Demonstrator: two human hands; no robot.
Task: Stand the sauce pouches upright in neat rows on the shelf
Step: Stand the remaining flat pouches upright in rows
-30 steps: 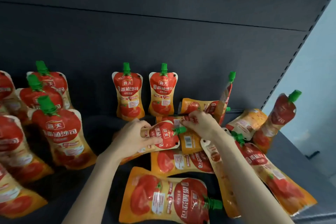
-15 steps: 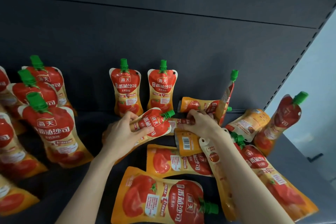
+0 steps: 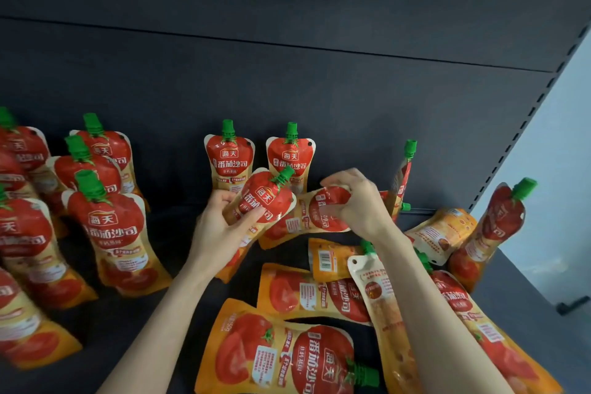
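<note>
Fingers of left hand clamp one tilted pouch, right hand pinches a second pouch, two upright pouches behind

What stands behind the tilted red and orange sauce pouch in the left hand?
One upright green-capped sauce pouch and a second upright pouch beside it, against the dark shelf back panel. The held pouch and left hand cover their lower parts.
</note>
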